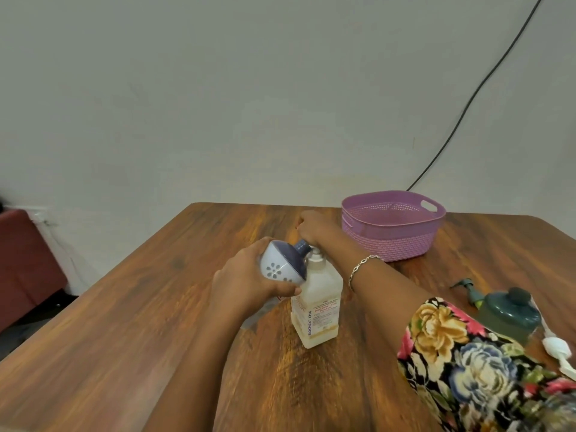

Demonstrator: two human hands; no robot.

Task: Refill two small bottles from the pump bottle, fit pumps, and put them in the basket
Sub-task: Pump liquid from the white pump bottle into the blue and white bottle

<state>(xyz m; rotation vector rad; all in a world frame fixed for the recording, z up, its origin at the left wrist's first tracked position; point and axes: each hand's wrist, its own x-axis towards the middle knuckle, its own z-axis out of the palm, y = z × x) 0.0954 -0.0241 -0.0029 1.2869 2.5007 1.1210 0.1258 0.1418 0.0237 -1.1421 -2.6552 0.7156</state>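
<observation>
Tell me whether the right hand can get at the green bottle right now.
Probably yes. The green bottle sits in the open just beside the right forearm; the right hand only has to let go of the pump bottle.

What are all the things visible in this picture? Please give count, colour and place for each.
table: one, brown wood, under everything
basket: one, purple, far right on the table
pump bottle: one, cream, upright at the centre
small bottle: one, white with dark blue top, tilted, neck by the pump bottle's top
green bottle: one, dark green, near right
green pump: one, dark green, lying beside the green bottle
white pump: one, white, lying at the right edge
cable: one, black, on the wall
bracelet: one, silver, right wrist
left hand: grips the small bottle
right hand: atop the pump bottle, grip hidden
</observation>
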